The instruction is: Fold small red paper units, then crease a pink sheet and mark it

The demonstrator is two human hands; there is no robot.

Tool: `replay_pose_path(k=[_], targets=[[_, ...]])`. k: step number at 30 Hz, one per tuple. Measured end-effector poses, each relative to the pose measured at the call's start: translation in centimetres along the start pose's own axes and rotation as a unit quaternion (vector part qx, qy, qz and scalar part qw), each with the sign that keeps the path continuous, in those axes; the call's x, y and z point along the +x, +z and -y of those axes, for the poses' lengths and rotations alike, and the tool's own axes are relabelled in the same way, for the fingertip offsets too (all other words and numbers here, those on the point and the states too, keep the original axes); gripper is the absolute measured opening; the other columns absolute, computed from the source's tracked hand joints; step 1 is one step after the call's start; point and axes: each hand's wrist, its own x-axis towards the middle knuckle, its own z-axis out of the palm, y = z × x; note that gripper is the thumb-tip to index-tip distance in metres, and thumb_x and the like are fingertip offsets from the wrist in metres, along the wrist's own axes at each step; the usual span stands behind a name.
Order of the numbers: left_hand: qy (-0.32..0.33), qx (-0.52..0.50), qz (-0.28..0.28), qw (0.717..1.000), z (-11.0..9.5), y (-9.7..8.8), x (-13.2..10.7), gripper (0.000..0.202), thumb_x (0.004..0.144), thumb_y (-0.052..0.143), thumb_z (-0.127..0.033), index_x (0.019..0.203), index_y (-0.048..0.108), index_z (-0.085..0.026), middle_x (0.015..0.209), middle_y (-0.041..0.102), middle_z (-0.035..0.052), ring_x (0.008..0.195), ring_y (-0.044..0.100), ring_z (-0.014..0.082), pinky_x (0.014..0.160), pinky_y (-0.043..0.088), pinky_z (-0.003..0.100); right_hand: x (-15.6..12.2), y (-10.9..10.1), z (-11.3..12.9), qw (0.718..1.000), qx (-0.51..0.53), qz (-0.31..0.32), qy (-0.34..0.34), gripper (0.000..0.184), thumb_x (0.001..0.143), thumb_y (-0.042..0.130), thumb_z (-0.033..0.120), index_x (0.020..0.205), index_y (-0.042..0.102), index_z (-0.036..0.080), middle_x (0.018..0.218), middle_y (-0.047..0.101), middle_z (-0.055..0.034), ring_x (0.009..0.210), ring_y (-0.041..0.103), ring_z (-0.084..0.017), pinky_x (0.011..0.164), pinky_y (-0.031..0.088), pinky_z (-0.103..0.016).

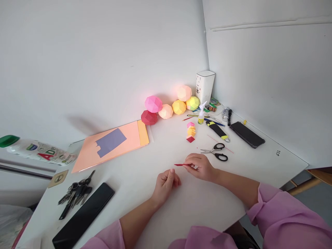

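My right hand (199, 166) pinches a small red paper piece (178, 165), seen nearly edge-on, between thumb and fingers above the white table. Just left of and below it, my left hand (167, 183) has its fingers curled and its thumb against the index finger; nothing shows in it. Beyond the hands lies a short row of small paper pieces in pink, yellow, orange and red; the nearest is a red paper square (190, 139). Black-handled scissors (214, 151) lie partly open beyond my right hand.
Several faceted paper balls (153, 104) stand against the wall. At right are a glue bottle (201, 117), utility knife (217, 130) and phone (247, 134). At left are paper sheets (86, 152), keys (77, 193), a long black object (84, 216) and a green-capped bottle (38, 151).
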Motion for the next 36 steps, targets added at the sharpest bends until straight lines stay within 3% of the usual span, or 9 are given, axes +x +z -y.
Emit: replay_pose_path(k=[3,7,11,16,21,31,36], targets=[[0.011,-0.007,0.040,0.999,-0.44,-0.12,0.03,0.053,0.090,0.034,-0.057,0.070,0.062,-0.017,0.068,0.064,0.0063,0.063,0.056,0.0162,0.062,0.046,0.029,-0.32,0.26,-0.55,0.990,-0.103,0.054,-0.083,0.021,0.089,0.045,0.022,0.076,0.061,0.021,0.071,0.061,-0.0059,0.065,0.054,-0.016,0.059,0.045,-0.030],[-0.015,-0.039,0.047,0.998,-0.54,-0.18,0.17,0.043,0.090,0.041,-0.052,0.075,0.060,-0.017,0.070,0.062,0.0040,0.063,0.054,0.0149,0.062,0.046,0.028,-0.79,0.81,-0.84,0.976,-0.163,0.086,-0.120,0.023,0.090,0.042,0.017,0.080,0.062,0.023,0.073,0.059,-0.0044,0.064,0.053,-0.015,0.055,0.043,-0.027],[-0.025,-0.080,0.028,0.996,-0.39,-0.12,0.31,0.039,0.090,0.042,-0.051,0.078,0.059,-0.018,0.067,0.061,0.0016,0.060,0.053,0.0134,0.060,0.046,0.027,-0.66,0.83,-0.59,0.983,-0.131,0.047,-0.121,0.019,0.082,0.046,0.014,0.092,0.060,0.022,0.084,0.058,-0.0064,0.073,0.055,-0.016,0.063,0.048,-0.027],[-0.028,-0.081,0.016,0.996,-0.47,-0.02,0.31,0.039,0.087,0.046,-0.054,0.078,0.058,-0.018,0.067,0.061,0.0017,0.058,0.053,0.0135,0.058,0.046,0.028,-0.40,0.54,-0.28,0.991,-0.056,0.039,-0.111,0.033,0.075,0.049,0.017,0.107,0.054,0.017,0.093,0.058,-0.0102,0.082,0.057,-0.018,0.062,0.051,-0.028],[-0.026,-0.098,0.017,0.995,-0.35,-0.04,0.35,0.038,0.088,0.045,-0.053,0.076,0.056,-0.018,0.065,0.060,0.0011,0.057,0.054,0.0131,0.057,0.045,0.027,-0.52,0.74,-0.61,0.989,-0.065,0.054,-0.121,0.025,0.081,0.049,0.018,0.105,0.054,0.018,0.092,0.062,-0.0096,0.082,0.059,-0.018,0.069,0.052,-0.029],[-0.023,-0.115,0.025,0.993,-0.60,-0.02,0.36,0.039,0.088,0.045,-0.052,0.075,0.056,-0.017,0.063,0.059,0.0004,0.056,0.053,0.0124,0.057,0.044,0.027,-0.58,0.80,-0.58,0.991,-0.072,0.046,-0.106,0.014,0.086,0.049,0.022,0.097,0.056,0.018,0.087,0.064,-0.0083,0.079,0.060,-0.016,0.066,0.051,-0.027],[-0.027,-0.115,0.027,0.993,-0.76,0.03,0.37,0.039,0.089,0.045,-0.051,0.076,0.055,-0.016,0.063,0.059,0.0006,0.056,0.052,0.0120,0.057,0.043,0.026,-0.45,0.82,-0.47,0.989,-0.059,0.027,-0.130,0.007,0.086,0.045,0.017,0.089,0.051,0.018,0.080,0.061,-0.0062,0.072,0.057,-0.014,0.062,0.050,-0.025]])
